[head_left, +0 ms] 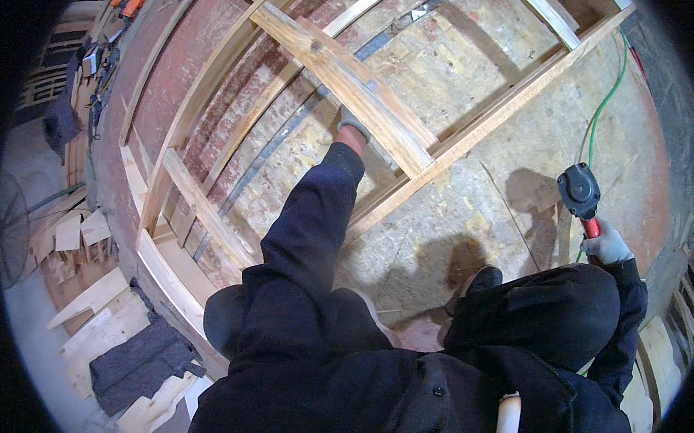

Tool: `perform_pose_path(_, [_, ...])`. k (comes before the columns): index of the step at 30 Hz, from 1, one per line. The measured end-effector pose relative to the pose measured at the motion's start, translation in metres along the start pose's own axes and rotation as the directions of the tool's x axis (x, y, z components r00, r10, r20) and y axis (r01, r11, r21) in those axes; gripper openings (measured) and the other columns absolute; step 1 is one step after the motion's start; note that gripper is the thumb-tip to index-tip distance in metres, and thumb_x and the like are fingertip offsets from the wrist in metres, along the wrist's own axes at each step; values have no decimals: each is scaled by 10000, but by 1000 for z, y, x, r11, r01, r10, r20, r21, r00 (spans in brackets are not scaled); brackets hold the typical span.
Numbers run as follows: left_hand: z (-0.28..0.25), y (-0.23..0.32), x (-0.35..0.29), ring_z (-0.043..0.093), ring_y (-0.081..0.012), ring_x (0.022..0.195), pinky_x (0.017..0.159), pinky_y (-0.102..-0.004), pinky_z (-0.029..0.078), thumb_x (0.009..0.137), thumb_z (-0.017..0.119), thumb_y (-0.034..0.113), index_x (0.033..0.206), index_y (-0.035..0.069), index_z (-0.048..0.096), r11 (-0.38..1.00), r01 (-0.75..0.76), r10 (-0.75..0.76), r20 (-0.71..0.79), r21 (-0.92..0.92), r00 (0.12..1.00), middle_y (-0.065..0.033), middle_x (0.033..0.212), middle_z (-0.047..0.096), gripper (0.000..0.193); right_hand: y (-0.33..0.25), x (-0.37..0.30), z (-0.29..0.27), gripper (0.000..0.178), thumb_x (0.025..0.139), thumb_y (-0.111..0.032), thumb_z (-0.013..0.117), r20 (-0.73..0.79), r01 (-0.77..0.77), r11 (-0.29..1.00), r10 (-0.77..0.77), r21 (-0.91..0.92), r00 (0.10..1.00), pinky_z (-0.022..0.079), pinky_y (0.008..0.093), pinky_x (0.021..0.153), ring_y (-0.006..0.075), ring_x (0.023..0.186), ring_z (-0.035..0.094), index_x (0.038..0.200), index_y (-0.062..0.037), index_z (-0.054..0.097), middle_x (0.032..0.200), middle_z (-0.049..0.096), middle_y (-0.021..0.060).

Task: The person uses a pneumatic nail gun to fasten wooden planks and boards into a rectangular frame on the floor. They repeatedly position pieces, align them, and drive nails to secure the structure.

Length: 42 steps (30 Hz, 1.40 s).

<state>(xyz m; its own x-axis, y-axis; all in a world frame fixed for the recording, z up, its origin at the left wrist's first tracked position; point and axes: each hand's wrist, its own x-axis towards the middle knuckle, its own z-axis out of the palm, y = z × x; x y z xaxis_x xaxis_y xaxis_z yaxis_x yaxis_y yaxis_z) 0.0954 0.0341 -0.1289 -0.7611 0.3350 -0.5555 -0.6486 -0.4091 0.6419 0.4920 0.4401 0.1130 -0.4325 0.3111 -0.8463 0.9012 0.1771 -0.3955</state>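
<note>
My left hand [354, 125], in a grey glove, reaches forward to a wooden crosspiece [341, 83] of a timber frame. Its fingers go under and behind the wood, with a fingertip showing past the far edge, so the hand grips the crosspiece. Off to the right, my gloved right hand [609, 245] is closed round the red handle of a nail gun [580, 191]. The tool's black, rounded head points away from me, above the worn board surface. A green air hose [602, 111] runs close by the nail gun.
A long frame rail [482, 137] crosses diagonally before my knees. Curved ribs [205, 94] continue to the left. Wood offcuts [99, 298] and a dark cloth [145, 365] lie lower left. Orange-handled tools [132, 4] sit at the far left. More slats stand at the right edge.
</note>
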Motion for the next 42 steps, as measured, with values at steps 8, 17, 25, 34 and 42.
perform_pose_path(8, [-30, -25, 12, 493, -308, 1307, 1134, -460, 371, 1025, 432, 434, 1487, 95, 446, 999, 47, -46, 109, -9, 993, -96, 1466, 507, 573, 12, 3, -3, 625, 651, 68, 692, -45, -47, 990, 53, 134, 998, 437, 298, 536, 130, 583, 523, 1260, -33, 592, 737, 544, -7])
perform_pose_path(17, [-36, -50, 50, 519, -339, 1319, 1169, -474, 360, 1054, 346, 468, 1459, 72, 492, 997, 37, -20, 218, -74, 976, -120, 1462, 549, 585, 15, 11, -6, 584, 600, 38, 713, 4, 40, 999, -40, 25, 999, 447, 320, 611, 147, 665, 517, 1170, -33, 607, 809, 531, -8])
perform_pose_path(25, [-22, -31, 43, 657, -340, 1121, 1036, -465, 509, 1066, 373, 412, 1343, 38, 584, 1000, -16, 14, 156, 12, 988, -152, 1262, 674, 512, 1, 2, -5, 585, 592, 51, 706, 1, 37, 997, -37, -61, 999, 459, 320, 634, 156, 698, 544, 1158, -44, 597, 826, 547, -6])
perform_pose_path(34, [-27, -27, 45, 644, -314, 1124, 1041, -450, 493, 1065, 403, 376, 1326, 45, 599, 985, 1, 47, 276, -171, 960, -133, 1257, 668, 466, 2, 1, 0, 692, 643, 42, 725, 23, 56, 998, -56, -3, 998, 490, 340, 618, 165, 687, 580, 1315, -39, 581, 831, 591, 19])
perform_pose_path(42, [-28, -25, 35, 604, -287, 1180, 1076, -423, 447, 1065, 413, 357, 1349, 37, 577, 997, 57, -50, 132, -51, 990, -113, 1305, 639, 458, -45, -30, -2, 583, 755, -83, 725, 22, -57, 978, 62, -200, 998, 500, 363, 529, 180, 580, 599, 1319, -89, 575, 754, 617, 52])
